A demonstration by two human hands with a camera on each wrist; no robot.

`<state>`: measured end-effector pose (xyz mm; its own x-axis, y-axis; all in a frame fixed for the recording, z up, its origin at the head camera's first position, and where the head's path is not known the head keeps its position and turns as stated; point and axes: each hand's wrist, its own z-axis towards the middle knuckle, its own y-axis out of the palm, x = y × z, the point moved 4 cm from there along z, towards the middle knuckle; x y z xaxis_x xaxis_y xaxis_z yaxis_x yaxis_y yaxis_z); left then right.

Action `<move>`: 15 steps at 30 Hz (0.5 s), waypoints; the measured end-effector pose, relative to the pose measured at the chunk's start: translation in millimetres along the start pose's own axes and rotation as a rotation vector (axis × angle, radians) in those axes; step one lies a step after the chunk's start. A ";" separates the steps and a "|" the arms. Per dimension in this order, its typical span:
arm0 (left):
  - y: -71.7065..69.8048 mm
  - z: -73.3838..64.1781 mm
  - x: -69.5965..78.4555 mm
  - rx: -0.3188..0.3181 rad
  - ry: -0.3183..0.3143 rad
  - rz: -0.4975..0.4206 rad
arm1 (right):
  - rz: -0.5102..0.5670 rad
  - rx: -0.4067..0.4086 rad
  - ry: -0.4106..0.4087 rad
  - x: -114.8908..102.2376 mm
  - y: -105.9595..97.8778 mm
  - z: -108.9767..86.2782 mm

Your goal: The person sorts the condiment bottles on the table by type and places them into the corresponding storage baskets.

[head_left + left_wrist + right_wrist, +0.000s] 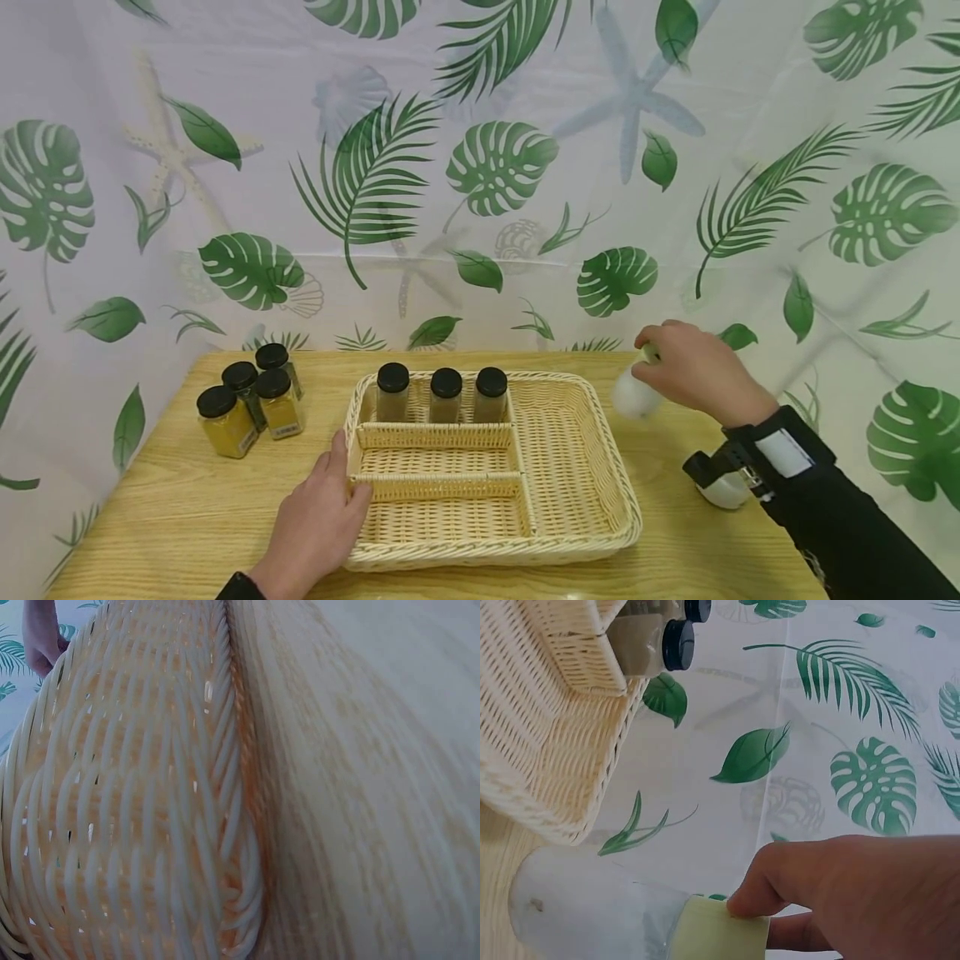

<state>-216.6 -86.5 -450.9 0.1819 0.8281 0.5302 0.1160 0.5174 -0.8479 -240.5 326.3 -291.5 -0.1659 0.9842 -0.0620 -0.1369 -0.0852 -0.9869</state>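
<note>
My right hand (pixel 693 367) pinches the pale yellow-green cap (pixel 720 930) of a clear bottle with white contents (pixel 636 393), just right of the wicker basket (pixel 566 552). In the right wrist view, the bottle (pixel 585 900) lies across the lower left, its cap between thumb and fingers. At the basket's left side, my left hand (pixel 315 508) grips the rim, thumb over the edge. The left wrist view shows mainly the woven basket wall (pixel 127 787). Three black-lidded spice jars (pixel 446 396) stand in a row in the basket's back left compartment.
Several black-lidded jars, some with yellow contents (pixel 228 429), are grouped left of the basket on the wooden table (pixel 150 500). A white container (pixel 727 493) sits under my right wrist, partly hidden. Behind the table hangs a leaf-patterned cloth (pixel 525 283).
</note>
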 end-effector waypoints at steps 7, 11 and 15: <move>-0.3 0.2 0.0 0.008 0.006 0.005 | 0.035 -0.008 -0.033 -22.4 1.1 10.9; -0.4 -0.1 0.6 0.013 0.011 0.005 | 0.054 0.004 -0.062 -36.3 3.5 15.5; 0.1 -0.2 1.2 0.012 0.009 0.004 | 0.058 0.001 -0.089 -48.9 8.1 18.7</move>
<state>-216.2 -85.5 -450.3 0.1913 0.8282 0.5267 0.1031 0.5167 -0.8499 -251.8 274.5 -293.6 -0.2593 0.9600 -0.1055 -0.1255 -0.1418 -0.9819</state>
